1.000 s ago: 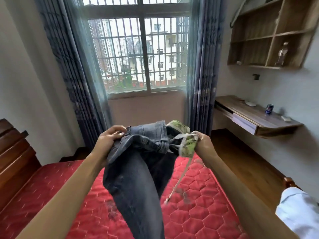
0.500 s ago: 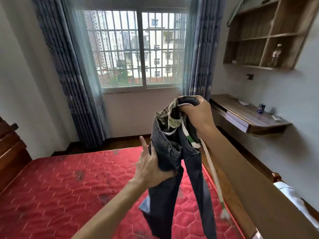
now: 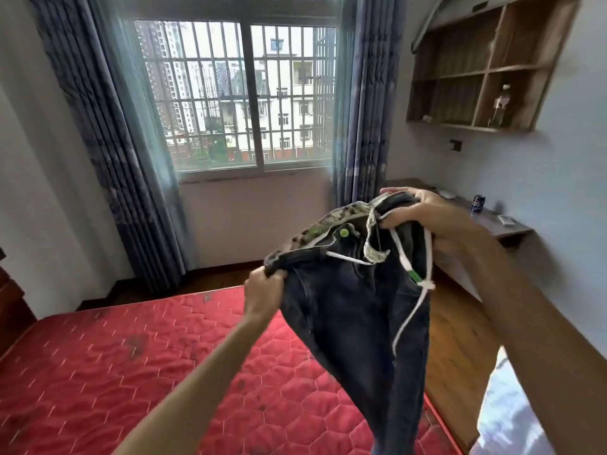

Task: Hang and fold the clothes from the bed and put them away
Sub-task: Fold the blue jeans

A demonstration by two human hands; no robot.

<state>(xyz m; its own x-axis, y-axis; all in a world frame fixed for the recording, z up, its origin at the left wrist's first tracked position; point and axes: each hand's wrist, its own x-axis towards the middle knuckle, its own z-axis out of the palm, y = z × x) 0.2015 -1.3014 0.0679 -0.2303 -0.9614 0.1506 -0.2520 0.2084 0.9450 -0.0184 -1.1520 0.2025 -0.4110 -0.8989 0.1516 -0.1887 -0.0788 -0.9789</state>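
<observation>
The dark jeans [image 3: 354,310] hung in the air before me, over the near edge of the red mattress [image 3: 131,372], waistband stretched between my hands and legs dangling loose. My left hand [image 3: 262,290] pinched the lower end of the waistband in curled fingers. My right hand [image 3: 423,218] was clenched round the higher end, the white drawstring [image 3: 410,320] trailing below it. I judged the job barely begun: these were neither folded nor put away, and something pale [image 3: 512,405] at my lower right was perhaps another garment.
</observation>
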